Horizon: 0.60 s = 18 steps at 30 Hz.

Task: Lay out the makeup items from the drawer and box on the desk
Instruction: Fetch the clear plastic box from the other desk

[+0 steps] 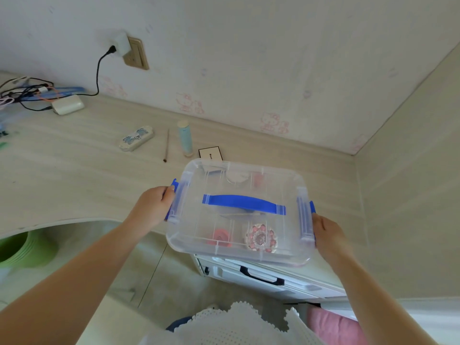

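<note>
A clear lidded box [239, 210] is gripped between the left hand [155, 205] and right hand [328, 235], fingers curled at its blue latches. A flower-shaped compact [261, 238] and blurred red items are seen inside. Beyond the hands, a tube [185, 138] lies on the pale desk [74, 170].

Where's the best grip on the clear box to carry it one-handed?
The blue top handle: it arches across the middle of the lid of the clear box, so fingers can come down from above and hook under it. Currently the left hand and right hand hold the box ends by the blue latches.
</note>
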Tool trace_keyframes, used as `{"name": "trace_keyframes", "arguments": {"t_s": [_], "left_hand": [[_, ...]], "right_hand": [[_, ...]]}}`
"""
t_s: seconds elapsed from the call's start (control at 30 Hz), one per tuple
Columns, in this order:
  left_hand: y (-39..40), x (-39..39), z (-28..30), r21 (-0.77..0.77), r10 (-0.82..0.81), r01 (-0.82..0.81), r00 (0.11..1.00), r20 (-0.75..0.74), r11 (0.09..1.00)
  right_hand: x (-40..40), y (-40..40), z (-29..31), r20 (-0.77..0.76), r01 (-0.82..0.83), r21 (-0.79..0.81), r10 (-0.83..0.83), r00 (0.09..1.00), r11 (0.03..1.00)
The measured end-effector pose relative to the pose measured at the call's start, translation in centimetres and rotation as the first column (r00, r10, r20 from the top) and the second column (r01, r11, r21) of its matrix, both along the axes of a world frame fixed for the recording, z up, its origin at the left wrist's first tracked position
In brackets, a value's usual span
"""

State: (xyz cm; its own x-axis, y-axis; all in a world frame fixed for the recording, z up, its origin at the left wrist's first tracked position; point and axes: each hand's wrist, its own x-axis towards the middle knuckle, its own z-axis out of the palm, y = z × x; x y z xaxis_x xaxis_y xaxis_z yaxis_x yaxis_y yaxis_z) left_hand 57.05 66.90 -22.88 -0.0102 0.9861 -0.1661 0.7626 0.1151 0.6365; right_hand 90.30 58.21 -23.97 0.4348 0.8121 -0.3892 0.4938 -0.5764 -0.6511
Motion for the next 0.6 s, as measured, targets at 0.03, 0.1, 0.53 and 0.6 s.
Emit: {"name": "trace_keyframes", "arguments": {"t_s": [0.03,0.1,0.53,0.6], "left_hand": [[-0.3,-0.2,-0.5,-0.032,0.020,-0.019,0.999,0.044,0.999],[-1.0,-0.4,-1.6,-0.098,0.079,-0.063,0.982,0.169,0.993],[-0.3,-1.0,-0.4,-0.161,0.246,-0.190,0.833,0.496,0.969],[-0.5,-0.8,-0.1,-0.162,0.243,-0.186,0.827,0.507,0.969]], "right_hand": [[0.0,-0.1,-0.1,-0.104,0.070,0.005,-0.069,0.992,0.998],[0.0,0.1,-0.3,-0.290,0.171,-0.038,-0.175,0.941,0.985],[-5.6,2.4,3.8,0.541,-0.715,0.364,0.490,0.684,0.597],[-6.8,3.1,3.1,0.647,-0.816,0.286,0.527,0.551,0.502]]}}
